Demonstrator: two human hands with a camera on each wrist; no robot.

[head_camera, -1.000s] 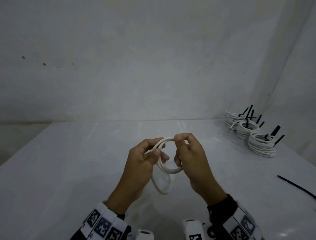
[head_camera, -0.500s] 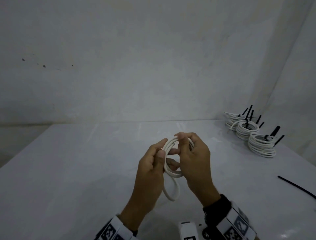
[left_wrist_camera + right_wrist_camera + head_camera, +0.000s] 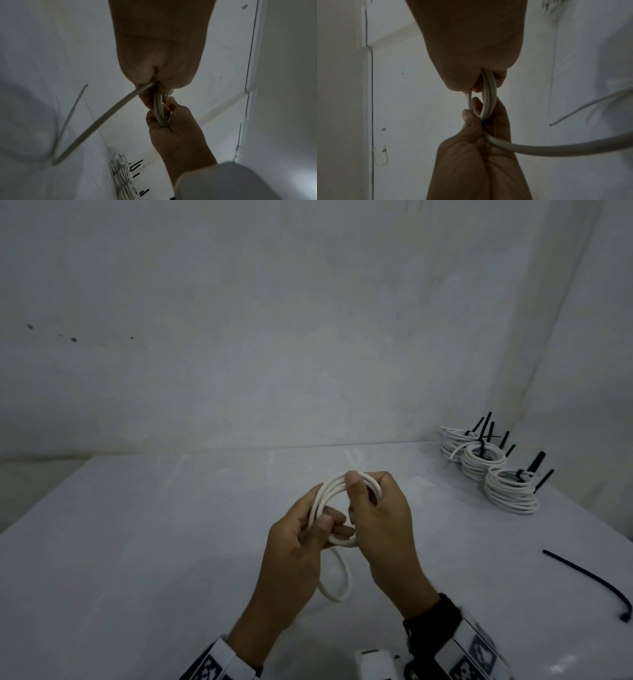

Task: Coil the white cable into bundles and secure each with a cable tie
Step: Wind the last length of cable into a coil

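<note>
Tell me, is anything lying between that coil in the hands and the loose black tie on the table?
Nothing visible does. The white cable, held by the left hand and right hand, is above bare table. The black cable tie lies to the right with only open surface between. The tied bundles sit farther back.

The left hand [image 3: 301, 539] and right hand [image 3: 380, 525] face each other above the middle of the table [image 3: 137, 542], the coiled cable [image 3: 325, 494] between them. One loop hangs below the hands. The tied bundles [image 3: 507, 487] stand at the far right, near the wall corner. A loose cable tie [image 3: 589, 580] lies nearer, at the right edge.
</note>
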